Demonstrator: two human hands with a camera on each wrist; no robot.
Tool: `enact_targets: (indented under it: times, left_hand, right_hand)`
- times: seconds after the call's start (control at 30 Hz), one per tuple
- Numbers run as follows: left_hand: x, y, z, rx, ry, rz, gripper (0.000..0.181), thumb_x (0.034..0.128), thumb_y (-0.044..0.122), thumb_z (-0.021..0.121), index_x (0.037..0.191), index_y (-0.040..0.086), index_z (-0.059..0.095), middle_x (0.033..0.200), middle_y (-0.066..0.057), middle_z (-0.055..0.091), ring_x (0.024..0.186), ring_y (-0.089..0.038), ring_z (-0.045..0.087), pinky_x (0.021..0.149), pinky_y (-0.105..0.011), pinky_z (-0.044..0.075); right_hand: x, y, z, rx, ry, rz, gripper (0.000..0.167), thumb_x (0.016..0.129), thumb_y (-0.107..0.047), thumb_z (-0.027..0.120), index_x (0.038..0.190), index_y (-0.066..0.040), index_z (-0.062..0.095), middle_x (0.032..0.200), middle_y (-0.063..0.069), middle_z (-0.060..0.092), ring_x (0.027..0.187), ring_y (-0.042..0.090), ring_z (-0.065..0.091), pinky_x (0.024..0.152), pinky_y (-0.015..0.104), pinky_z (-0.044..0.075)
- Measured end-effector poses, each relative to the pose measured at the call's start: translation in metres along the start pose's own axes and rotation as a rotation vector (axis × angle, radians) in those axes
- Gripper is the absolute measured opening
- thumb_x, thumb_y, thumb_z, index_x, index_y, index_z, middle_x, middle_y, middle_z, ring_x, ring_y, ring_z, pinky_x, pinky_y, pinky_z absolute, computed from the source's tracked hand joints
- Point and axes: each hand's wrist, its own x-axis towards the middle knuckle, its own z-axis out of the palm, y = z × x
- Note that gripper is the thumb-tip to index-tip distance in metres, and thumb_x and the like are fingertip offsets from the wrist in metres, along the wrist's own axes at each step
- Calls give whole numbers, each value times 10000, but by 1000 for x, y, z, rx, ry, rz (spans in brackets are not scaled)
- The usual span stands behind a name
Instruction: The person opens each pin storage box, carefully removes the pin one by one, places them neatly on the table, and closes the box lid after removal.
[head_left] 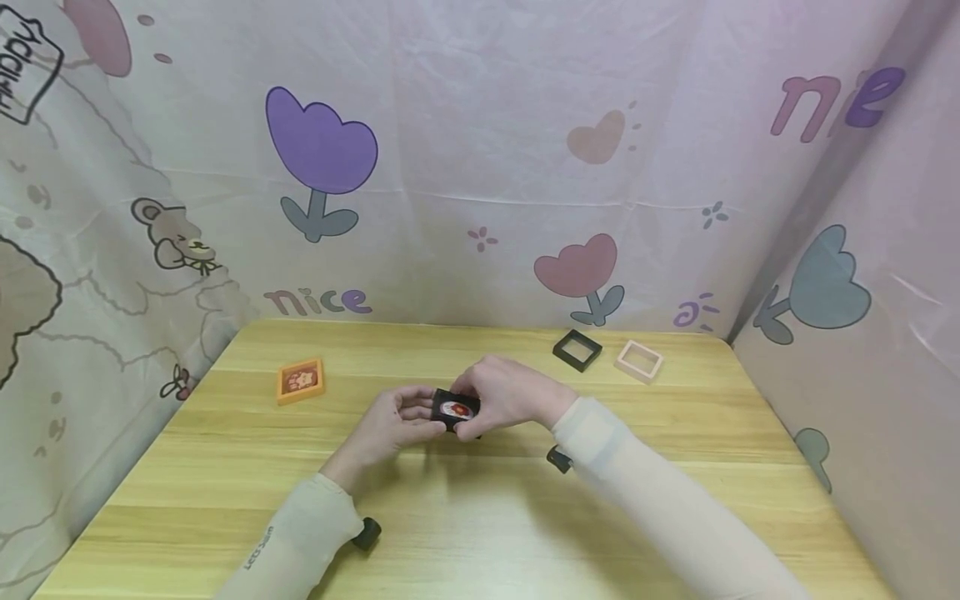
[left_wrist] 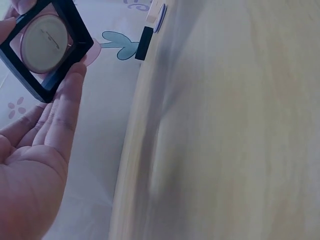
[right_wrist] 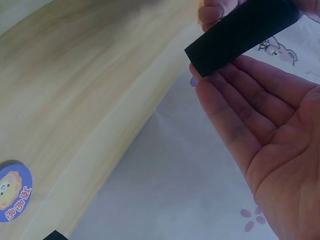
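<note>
A small black square frame is held just above the table between both hands. Inside it sits a round disc with a red and white picture; its pale back shows in the left wrist view. My left hand grips the frame's left side, with the thumb at the near edge and the fingers behind. From the right, my right hand pinches the opposite side between thumb and fingers. In the right wrist view, the frame's dark side lies against the fingertips.
An orange frame with a picture lies at the left. Toward the back right lie another black frame and a pale pink frame. A round blue-rimmed cartoon disc is on the table. Printed cloth hangs behind.
</note>
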Motion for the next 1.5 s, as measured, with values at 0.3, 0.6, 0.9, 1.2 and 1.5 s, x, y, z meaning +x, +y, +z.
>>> enact_targets:
  times: [0.3, 0.6, 0.9, 1.2, 1.5]
  left_hand:
    - [-2, 0, 1, -31, 15, 10, 657, 903, 36, 808, 1454, -157, 508, 1379, -324, 646, 1068, -93, 741, 913, -216, 640]
    - [-3, -2, 5, -46, 20, 6, 617, 915, 18, 791, 1439, -160, 519, 1355, -320, 656, 1025, -55, 741, 901, -200, 635]
    - [-1, -4, 6, -19, 81, -22, 625, 905, 57, 823, 1428, -139, 542, 1341, -277, 666, 1058, -111, 724, 902, -187, 628]
    - [0, -6, 6, -23, 40, 8, 562, 913, 71, 826, 1371, -147, 584, 1290, -251, 712, 1024, -66, 744, 902, -192, 631]
    - [-2, -6, 3, -65, 30, 26, 604, 920, 34, 767, 1415, -198, 510, 1292, -256, 694, 1003, -38, 733, 901, -176, 624]
  right_hand:
    - [1, -4, -6, 49, -14, -12, 172, 781, -328, 813, 882, -200, 757, 716, -110, 688, 596, -22, 537, 547, 154, 481]
    - [0, -6, -8, 32, -34, -19, 136, 796, -320, 776, 760, -206, 710, 633, -109, 637, 541, -46, 455, 500, 154, 401]
    - [1, -15, -6, -64, -86, 0, 198, 824, -366, 778, 790, -208, 663, 618, -139, 565, 520, -18, 463, 484, 168, 392]
    - [4, -23, -3, -227, -86, -91, 327, 815, -340, 720, 629, -255, 465, 546, -156, 435, 460, -22, 377, 414, 164, 295]
    - [1, -15, -8, -110, -72, -39, 185, 850, -391, 736, 800, -222, 676, 640, -142, 606, 531, -30, 498, 473, 169, 410]
